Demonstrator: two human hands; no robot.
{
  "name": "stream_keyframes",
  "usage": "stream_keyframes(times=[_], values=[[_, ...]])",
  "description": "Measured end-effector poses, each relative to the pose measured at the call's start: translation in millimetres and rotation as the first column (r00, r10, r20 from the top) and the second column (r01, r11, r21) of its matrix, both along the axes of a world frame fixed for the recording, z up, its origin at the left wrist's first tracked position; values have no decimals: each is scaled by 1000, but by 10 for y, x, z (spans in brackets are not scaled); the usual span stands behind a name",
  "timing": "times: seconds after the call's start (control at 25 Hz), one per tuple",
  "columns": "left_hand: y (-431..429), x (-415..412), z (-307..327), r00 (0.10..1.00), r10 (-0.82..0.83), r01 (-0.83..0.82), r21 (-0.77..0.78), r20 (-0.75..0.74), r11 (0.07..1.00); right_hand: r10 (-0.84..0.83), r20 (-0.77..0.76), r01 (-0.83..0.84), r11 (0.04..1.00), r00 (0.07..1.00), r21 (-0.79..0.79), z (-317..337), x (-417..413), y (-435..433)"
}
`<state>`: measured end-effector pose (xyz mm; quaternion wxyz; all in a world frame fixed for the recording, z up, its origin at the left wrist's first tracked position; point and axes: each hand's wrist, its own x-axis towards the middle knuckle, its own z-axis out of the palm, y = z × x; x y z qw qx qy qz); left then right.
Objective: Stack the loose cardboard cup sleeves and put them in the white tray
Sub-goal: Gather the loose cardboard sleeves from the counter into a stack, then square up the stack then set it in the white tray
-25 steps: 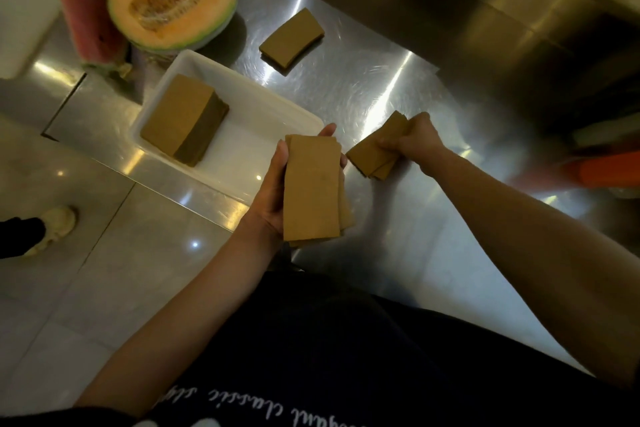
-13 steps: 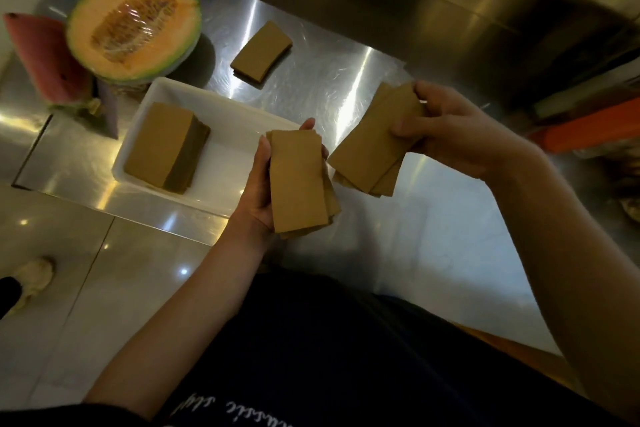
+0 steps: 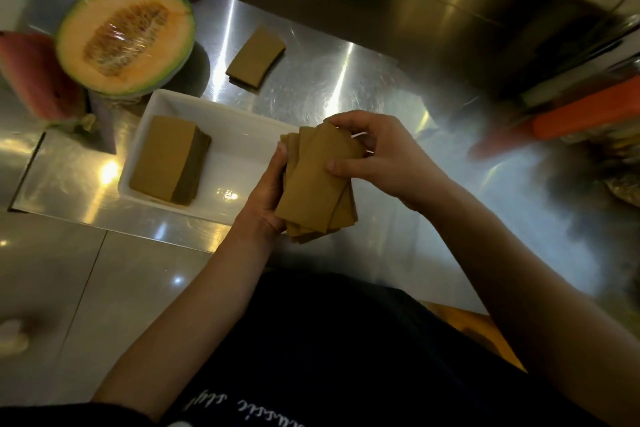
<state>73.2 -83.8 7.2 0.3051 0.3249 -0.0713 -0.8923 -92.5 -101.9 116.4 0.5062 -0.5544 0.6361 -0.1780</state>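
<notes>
Dim; glare streaks on steel counter [image 3: 311,80]; right edge motion-blurred.

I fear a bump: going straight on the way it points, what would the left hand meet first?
Likely the far right corner of the white tray, if low enough; else free over the counter.

matt cardboard sleeves [image 3: 317,180]; glossy white plastic tray [image 3: 221,121]; brushed steel counter [image 3: 346,80] (reflective).

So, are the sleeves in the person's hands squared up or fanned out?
Fanned out: the held cup sleeves sit at differing angles, corners poking out top and bottom, between left hand and right hand.
</notes>
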Motion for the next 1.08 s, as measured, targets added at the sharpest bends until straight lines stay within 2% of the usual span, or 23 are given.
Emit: stream_keyframes(times=[0.16, 0.24, 0.32, 0.44, 0.64, 0.8, 1.0, 1.08], values=[[10, 16, 76, 997, -13, 12, 10, 72, 1000, -146, -54, 141, 986, 988, -94, -122, 100, 127], [24, -6, 138, 994, 30, -30, 5, 104, 1000, -223, -76, 214, 971, 972, -110, -159, 110, 201], [30, -50, 179, 987, 63, -61, -21, 145, 998, -225, -99, 217, 973, 969, -81, -195, 96, 274], [38, -125, 249, 961, 72, -48, -94, 267, 994, -226, 39, 222, 971, 973, 84, -265, 61, 404], [114, -298, 446, 910, 35, 92, -282, 414, 955, -308, 257, 260, 944, 916, 203, -299, -85, 567], [198, -477, 535, 831, 81, 124, -325, 551, 938, -373, 353, 294, 921, 858, 257, -326, -282, 635], [333, -638, 615, 649, 192, 62, -303, 736, 951, -411, 429, 300, 904, 804, 304, -378, -482, 731], [385, -698, 638, 608, 199, 69, -301, 769, 951, -407, 432, 296, 906, 805, 303, -394, -489, 757]])
